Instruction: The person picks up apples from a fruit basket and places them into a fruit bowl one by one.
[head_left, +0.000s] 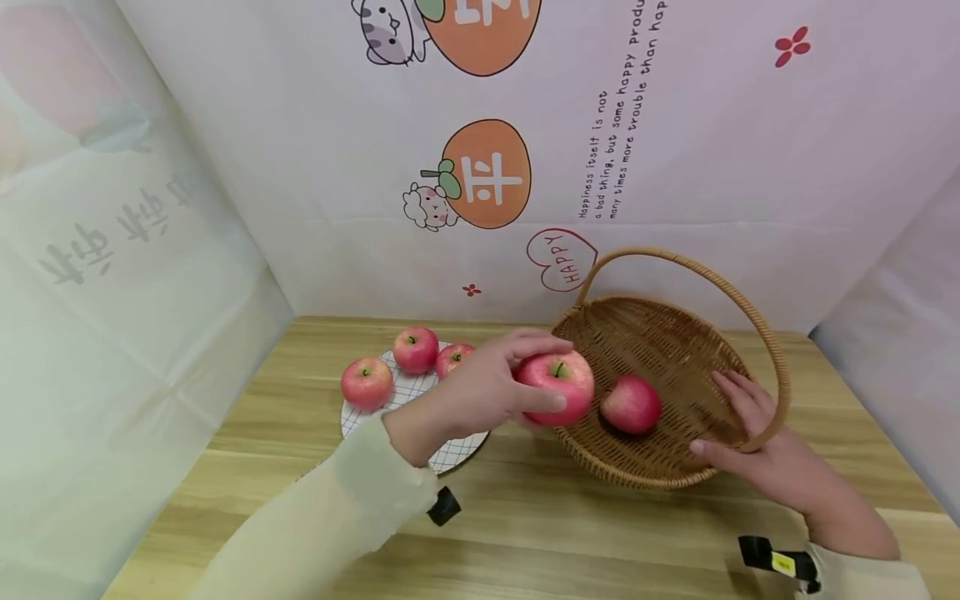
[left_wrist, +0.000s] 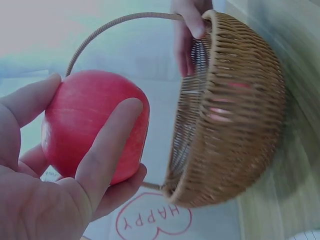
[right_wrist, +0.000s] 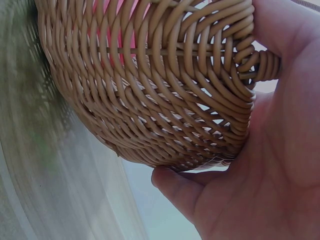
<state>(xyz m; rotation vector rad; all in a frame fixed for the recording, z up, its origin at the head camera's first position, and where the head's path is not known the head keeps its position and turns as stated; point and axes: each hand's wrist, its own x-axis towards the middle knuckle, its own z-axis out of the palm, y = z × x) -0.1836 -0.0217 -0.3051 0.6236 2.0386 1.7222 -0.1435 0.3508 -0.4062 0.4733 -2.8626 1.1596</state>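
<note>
My left hand [head_left: 517, 387] grips a red apple [head_left: 558, 385] [left_wrist: 95, 125] at the near left rim of a wicker basket [head_left: 675, 333] [left_wrist: 235, 100] [right_wrist: 150, 85]. One more red apple [head_left: 632, 403] lies inside the basket. My right hand [head_left: 738, 421] [right_wrist: 260, 170] holds the basket's right rim where the handle [head_left: 757, 321] joins, thumb beneath and fingers inside. Three red apples [head_left: 415, 348] sit on and around a white checked plate [head_left: 408, 400] to the left.
The wooden table [head_left: 540, 525] is boxed in by printed white cloth walls [head_left: 675, 150] behind and at both sides. Black wrist straps [head_left: 444, 506] show on both sleeves.
</note>
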